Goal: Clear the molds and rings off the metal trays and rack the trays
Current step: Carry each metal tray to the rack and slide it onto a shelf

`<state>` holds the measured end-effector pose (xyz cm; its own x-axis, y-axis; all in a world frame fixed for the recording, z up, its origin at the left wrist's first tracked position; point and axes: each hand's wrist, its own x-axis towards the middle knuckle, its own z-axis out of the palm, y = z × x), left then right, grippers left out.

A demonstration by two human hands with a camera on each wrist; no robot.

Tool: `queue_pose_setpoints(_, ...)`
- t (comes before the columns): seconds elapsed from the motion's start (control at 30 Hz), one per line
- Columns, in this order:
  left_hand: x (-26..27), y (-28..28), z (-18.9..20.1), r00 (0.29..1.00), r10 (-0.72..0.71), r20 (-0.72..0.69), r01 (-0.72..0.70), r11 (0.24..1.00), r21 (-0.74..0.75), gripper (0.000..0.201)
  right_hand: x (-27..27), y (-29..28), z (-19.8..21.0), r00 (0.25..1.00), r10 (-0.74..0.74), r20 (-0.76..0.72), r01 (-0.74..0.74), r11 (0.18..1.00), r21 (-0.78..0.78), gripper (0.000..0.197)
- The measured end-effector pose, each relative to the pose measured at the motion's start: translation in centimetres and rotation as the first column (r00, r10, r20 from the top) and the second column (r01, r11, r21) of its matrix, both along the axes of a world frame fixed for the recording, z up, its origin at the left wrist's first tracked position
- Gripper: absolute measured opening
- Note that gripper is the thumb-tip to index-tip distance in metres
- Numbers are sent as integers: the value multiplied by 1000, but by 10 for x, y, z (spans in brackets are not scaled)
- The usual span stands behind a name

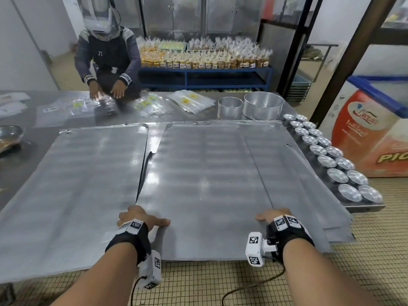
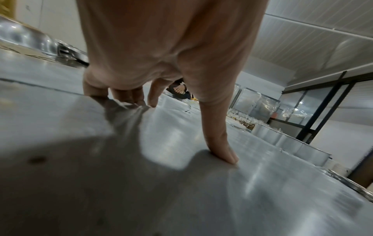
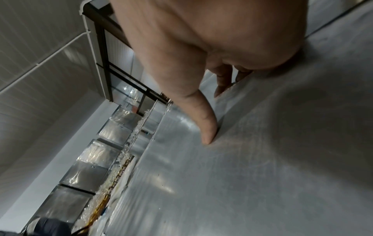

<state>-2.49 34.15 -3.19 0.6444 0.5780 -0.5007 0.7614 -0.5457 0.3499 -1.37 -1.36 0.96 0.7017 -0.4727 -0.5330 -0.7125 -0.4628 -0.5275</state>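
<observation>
Left hand (image 1: 141,218): sitting on the near left corner of the top tray (image 1: 205,184), thumb lying flat on the sheet and pointing right. In the left wrist view the fingers (image 2: 129,95) are bending down over the tray's left edge, so it's gripping that corner.
Right hand (image 1: 274,215): doing the mirror thing on the tray's near right side, thumb (image 3: 207,127) pressing flat on the metal, the other fingers curling over the right edge.
Top tray: lying on a loose stack of trays (image 1: 320,206) that's fanning out to the right, its near edge hanging off the table (image 1: 26,164) over the tiled floor (image 1: 220,283).
Left tray (image 1: 72,184): lying flat just beside the stack, near edge also sticking out past the table, nobody touching it.
Molds (image 1: 335,160): small round tins sitting in two rows along the right edge of the table, just beside the stack, off the trays.
Rings (image 1: 249,106): two round metal ones, a smaller and a bigger, standing side by side on the table behind the stack.
Other person (image 1: 108,60): crouching at the far side, both hands over plastic bags (image 1: 189,102) that are spreading across the table.
Background: shelf of bagged goods (image 1: 203,58) sitting behind, metal bowl (image 1: 10,133) at far left.
</observation>
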Motion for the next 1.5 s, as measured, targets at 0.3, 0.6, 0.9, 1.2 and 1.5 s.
queue_pose_setpoints(0.3, 23, -70, 3, 993, -113, -30, 114, 994, 6, 126, -10, -71, 8, 997, -77, 5, 77, 997, -23, 46)
queue_pose_setpoints(0.6, 54, -128, -7, 986, -160, -43, 160, 987, 2, 122, 4, -129, -16, 980, -198, 15, 197, 978, 62, 48)
queue_pose_setpoints(0.9, 70, -149, -22, 983, -140, -115, 146, 988, 47, 129, 22, -141, -13, 973, -221, -72, 218, 975, -48, 39)
queue_pose_setpoints(1.2, 85, -137, -28, 943, -191, -273, 219, 973, 76, 149, 30, -149, -12, 979, -173, -108, 162, 982, -99, 38)
queue_pose_setpoints(1.5, 79, -127, -16, 944, -231, -236, 248, 968, 45, 115, 27, -144, -15, 984, -88, -153, 63, 985, -163, 36)
